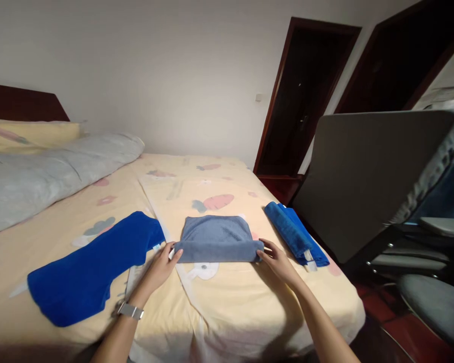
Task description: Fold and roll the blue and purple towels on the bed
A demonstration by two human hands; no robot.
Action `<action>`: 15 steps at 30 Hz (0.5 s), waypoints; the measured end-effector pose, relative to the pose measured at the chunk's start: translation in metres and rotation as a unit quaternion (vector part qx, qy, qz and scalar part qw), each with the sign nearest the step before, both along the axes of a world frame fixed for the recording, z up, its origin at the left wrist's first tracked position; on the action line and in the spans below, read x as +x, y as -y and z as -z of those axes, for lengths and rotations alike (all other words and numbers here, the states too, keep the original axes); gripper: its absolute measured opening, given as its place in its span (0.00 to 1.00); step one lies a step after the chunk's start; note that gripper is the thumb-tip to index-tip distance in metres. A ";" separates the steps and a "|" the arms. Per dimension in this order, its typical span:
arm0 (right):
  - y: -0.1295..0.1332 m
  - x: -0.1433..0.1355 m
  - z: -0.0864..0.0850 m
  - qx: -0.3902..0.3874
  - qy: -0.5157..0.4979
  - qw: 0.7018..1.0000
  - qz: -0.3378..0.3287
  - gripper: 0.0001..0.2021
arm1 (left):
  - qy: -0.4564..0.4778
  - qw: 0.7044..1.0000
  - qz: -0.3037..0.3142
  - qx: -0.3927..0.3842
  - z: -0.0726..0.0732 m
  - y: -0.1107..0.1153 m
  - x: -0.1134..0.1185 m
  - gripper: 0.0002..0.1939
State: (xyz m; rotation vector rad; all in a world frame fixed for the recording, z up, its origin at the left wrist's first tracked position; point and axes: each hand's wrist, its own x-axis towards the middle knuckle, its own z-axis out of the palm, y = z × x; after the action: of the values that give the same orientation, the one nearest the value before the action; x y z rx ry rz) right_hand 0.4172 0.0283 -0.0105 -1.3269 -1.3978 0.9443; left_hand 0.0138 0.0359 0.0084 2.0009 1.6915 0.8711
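A grey-blue towel [217, 229] lies on the bed in front of me, its near edge turned over into a thick roll. My left hand [164, 262] grips the left end of that roll, thumb on top and fingers behind. At the roll's right end, my right hand [275, 259] pinches it the same way. To the left, a bright blue cloth [94, 264] is spread out at a slant, with a small white tag near my left hand. On the right, a rolled blue towel [289, 232] with a white tag rests by the bed's edge.
A patterned yellow sheet [166, 312] covers the bed. A grey rolled quilt [60, 169] and a yellow pillow [34, 135] lie at the left. Beyond the bed's right edge stand a large dark panel [371, 171] and a grey-seated stool [439, 305]. A dark door [302, 96] is at the back.
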 end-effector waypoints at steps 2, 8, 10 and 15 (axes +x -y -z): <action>-0.015 0.001 0.009 -0.027 -0.003 0.998 0.050 0.24 | -0.029 0.999 -0.035 0.008 0.005 -0.011 0.003 0.19; -0.037 -0.007 0.020 -0.072 0.022 0.991 0.107 0.24 | -0.045 0.996 -0.073 -0.024 0.012 -0.032 0.010 0.24; -0.040 -0.012 0.020 -0.071 0.021 0.991 0.115 0.24 | -0.028 0.996 -0.077 -0.041 0.014 -0.035 0.011 0.23; -0.038 -0.019 0.009 -0.043 0.009 0.993 0.106 0.24 | 0.059 0.994 -0.075 -0.057 0.013 -0.036 0.013 0.15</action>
State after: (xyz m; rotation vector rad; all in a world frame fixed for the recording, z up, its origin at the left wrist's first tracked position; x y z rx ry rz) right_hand 0.3977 0.0666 -0.0199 -1.5191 -1.2124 0.8596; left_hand 0.0269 0.0715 -0.0045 1.7318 1.7994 0.9008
